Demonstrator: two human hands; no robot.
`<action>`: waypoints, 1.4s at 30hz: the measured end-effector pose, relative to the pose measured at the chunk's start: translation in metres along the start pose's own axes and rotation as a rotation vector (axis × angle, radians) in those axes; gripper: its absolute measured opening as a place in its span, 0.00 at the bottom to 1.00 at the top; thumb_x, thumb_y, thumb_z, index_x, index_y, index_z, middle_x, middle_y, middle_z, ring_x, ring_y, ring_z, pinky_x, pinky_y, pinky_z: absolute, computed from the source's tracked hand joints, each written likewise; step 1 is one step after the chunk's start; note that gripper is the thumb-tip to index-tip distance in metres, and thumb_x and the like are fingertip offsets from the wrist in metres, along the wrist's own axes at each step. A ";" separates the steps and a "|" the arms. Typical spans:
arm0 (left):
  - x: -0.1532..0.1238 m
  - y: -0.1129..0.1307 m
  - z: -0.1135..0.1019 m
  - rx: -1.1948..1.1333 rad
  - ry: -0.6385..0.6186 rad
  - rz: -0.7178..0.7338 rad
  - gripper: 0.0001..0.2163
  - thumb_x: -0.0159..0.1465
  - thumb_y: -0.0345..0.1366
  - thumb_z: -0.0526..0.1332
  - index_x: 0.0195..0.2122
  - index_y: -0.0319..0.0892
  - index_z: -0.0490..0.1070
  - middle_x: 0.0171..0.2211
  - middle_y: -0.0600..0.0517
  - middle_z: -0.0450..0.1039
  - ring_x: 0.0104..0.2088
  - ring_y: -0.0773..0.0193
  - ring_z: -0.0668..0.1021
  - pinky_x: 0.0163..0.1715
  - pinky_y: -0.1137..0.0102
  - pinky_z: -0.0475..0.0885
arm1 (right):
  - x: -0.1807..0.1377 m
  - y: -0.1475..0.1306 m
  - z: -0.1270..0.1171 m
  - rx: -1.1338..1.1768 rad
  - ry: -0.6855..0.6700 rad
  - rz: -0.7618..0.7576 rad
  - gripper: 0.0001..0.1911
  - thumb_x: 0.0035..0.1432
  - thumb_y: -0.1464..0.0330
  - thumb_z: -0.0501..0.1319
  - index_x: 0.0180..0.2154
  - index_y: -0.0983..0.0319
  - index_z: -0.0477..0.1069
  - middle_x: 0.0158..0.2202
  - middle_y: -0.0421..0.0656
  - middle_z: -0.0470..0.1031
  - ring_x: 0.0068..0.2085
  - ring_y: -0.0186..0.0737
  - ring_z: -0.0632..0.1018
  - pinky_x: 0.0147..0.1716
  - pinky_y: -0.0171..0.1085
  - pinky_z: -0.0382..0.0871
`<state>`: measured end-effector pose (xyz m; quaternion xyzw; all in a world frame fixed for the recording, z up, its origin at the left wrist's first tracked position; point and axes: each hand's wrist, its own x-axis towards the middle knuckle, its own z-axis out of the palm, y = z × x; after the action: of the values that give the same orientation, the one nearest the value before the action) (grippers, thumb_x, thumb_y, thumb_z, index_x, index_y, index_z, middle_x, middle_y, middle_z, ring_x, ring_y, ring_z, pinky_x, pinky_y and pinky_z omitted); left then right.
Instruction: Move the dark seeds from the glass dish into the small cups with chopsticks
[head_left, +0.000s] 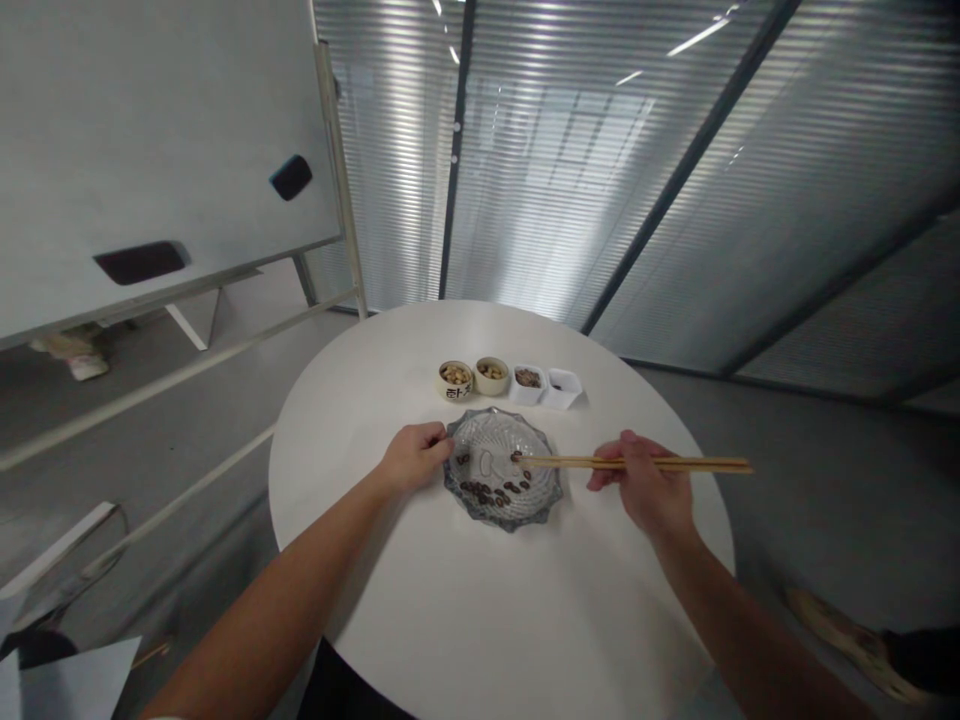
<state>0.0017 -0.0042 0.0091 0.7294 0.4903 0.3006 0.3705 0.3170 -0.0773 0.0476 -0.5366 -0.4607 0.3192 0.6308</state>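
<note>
A clear glass dish [540, 510] with a scalloped rim stands on the round white table. Several dark brown beans [501, 498] lie in it, mostly along its near side. My left hand [414, 458] is closed at the dish's left edge, thumb and fingers on the rim. In my right hand [649, 480], to the right of the dish, is a pair of wooden chopsticks [577, 462]. Their tips reach over the dish and meet at one dark bean [516, 456]; whether they grip it I cannot tell.
Behind the dish stand two round cups [455, 393] [492, 388] of pale nuts or beans. Beside them are a white square dish [527, 395] of small brown pieces and another white dish [564, 397] with a few dark bits. A whiteboard [187, 120] stands at left.
</note>
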 end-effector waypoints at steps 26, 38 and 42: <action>0.002 -0.006 0.000 0.036 -0.011 0.035 0.13 0.61 0.42 0.54 0.23 0.42 0.61 0.20 0.58 0.57 0.25 0.68 0.63 0.26 0.72 0.55 | 0.118 0.014 -0.027 0.151 0.361 -0.113 0.21 0.56 0.52 0.64 0.24 0.63 0.70 0.17 0.40 0.73 0.12 0.39 0.73 0.10 0.37 0.71; 0.003 -0.008 0.002 0.004 -0.009 0.026 0.13 0.61 0.42 0.55 0.23 0.42 0.61 0.20 0.58 0.56 0.25 0.68 0.63 0.26 0.72 0.55 | 0.031 -0.022 -0.018 -0.090 -0.138 -0.025 0.20 0.56 0.51 0.67 0.28 0.63 0.77 0.18 0.43 0.75 0.16 0.36 0.75 0.17 0.33 0.72; 0.002 -0.005 0.001 0.017 -0.010 0.015 0.13 0.61 0.42 0.55 0.23 0.42 0.61 0.20 0.58 0.57 0.25 0.68 0.63 0.26 0.72 0.55 | 0.015 -0.030 -0.012 -0.251 -0.230 -0.018 0.23 0.57 0.47 0.63 0.28 0.61 0.76 0.16 0.42 0.75 0.17 0.37 0.75 0.19 0.33 0.72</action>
<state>0.0002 -0.0014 0.0047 0.7376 0.4855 0.2957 0.3644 0.3307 -0.0751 0.0808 -0.5669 -0.5710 0.3126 0.5048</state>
